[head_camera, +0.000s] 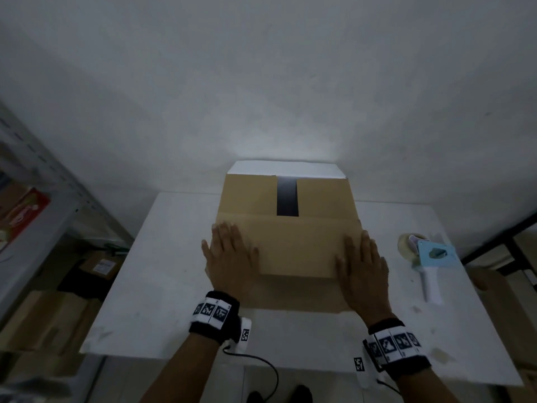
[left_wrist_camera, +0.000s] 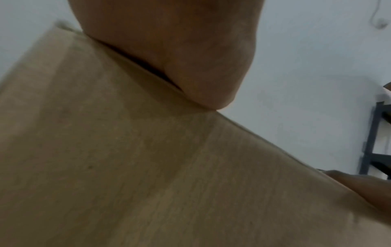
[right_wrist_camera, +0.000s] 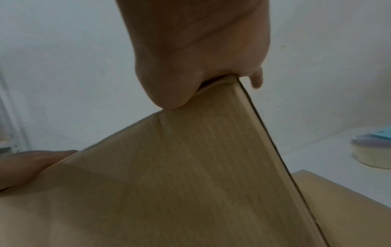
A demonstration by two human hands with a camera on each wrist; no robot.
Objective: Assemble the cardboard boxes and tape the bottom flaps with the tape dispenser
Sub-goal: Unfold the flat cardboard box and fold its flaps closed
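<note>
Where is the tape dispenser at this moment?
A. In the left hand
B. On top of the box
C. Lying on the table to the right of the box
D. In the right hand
C: the tape dispenser lies untouched on the table, right of the cardboard box, while the left hand and right hand both press flat on its near flap.

White table [head_camera: 174, 286], smudged and stained toward the right side, set against a plain white wall [head_camera: 261, 82]. Grey metal shelving [head_camera: 43, 175] along the left, carrying a red printed package [head_camera: 23, 216], with brown cartons [head_camera: 100, 267] stacked low on the floor beside it. Dark metal frame [left_wrist_camera: 370, 138] standing at the far right, near the wall.
</note>
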